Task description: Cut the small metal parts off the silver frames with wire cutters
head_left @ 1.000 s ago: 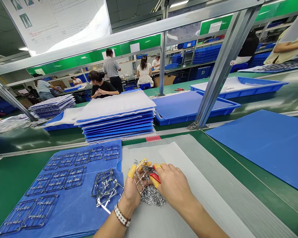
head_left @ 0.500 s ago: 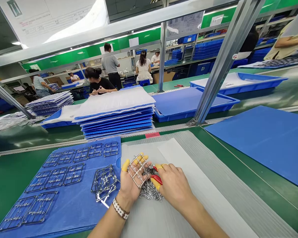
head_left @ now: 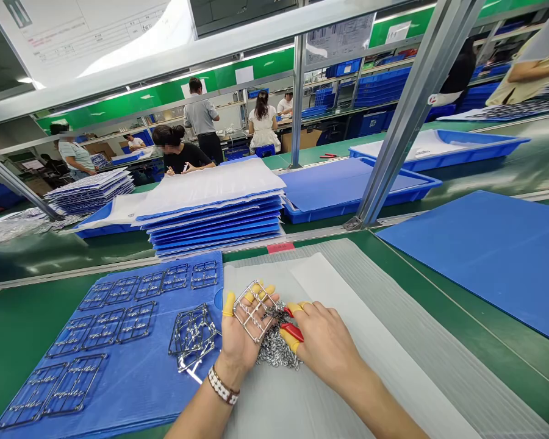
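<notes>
A silvery wire grid frame [head_left: 255,311] rests tilted across the palm and yellow-capped fingers of my left hand [head_left: 236,342]. My right hand [head_left: 326,342] is closed around red-handled pliers [head_left: 293,331], whose dark jaws meet the frame's right side. Whether the jaws grip a part there I cannot tell. Beneath both hands lies a heap of small metal links [head_left: 278,350] on white sheeting [head_left: 274,408]. To the left, a loose pile of grid frames [head_left: 193,334] sits on a blue plastic sheet [head_left: 132,384], beside rows of similar dark frames [head_left: 103,328].
Behind the bench rail stands a tall stack of blue and white sheets [head_left: 215,210]. Blue trays [head_left: 361,207] lie to its right. A slanted metal post [head_left: 402,134] rises ahead. A flat blue board [head_left: 489,256] covers the right side. Several people work beyond.
My right hand has shifted slightly right, and the pliers' jaws now show more plainly at the frame's edge. My left hand has tilted the frame a little.
</notes>
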The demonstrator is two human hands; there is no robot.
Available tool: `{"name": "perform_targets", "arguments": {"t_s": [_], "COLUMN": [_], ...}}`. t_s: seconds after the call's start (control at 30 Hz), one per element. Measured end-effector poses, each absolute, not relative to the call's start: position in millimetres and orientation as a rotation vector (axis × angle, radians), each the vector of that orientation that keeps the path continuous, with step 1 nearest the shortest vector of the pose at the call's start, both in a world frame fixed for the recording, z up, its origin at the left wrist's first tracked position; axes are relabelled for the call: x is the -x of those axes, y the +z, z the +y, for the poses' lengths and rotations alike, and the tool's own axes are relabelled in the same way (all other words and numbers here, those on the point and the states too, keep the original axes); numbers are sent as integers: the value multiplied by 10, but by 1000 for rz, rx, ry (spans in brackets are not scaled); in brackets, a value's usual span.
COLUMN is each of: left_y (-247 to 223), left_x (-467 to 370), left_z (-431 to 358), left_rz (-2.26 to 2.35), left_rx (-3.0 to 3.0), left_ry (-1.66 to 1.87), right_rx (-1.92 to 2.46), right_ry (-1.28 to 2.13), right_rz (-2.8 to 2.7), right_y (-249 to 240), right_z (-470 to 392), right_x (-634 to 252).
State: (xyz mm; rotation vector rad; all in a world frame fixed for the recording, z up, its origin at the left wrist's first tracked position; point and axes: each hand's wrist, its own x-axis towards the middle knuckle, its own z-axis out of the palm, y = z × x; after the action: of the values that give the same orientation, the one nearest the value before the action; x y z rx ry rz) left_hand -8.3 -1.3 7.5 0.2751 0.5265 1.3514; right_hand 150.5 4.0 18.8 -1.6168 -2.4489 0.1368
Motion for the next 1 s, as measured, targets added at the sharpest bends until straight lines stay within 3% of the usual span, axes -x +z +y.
{"name": "perform_targets", "arguments": {"t_s": [1.0], "left_y": [29], "left_x": [60], "left_z": [-18], "left_rz": [554], "left_rx": [-345], "left_ry": [1353], "right_rx": [1613], "right_ry": [79], "right_rz": [-2435], "right_y": [249], "right_z": [103], "right_x": [-1471]}}
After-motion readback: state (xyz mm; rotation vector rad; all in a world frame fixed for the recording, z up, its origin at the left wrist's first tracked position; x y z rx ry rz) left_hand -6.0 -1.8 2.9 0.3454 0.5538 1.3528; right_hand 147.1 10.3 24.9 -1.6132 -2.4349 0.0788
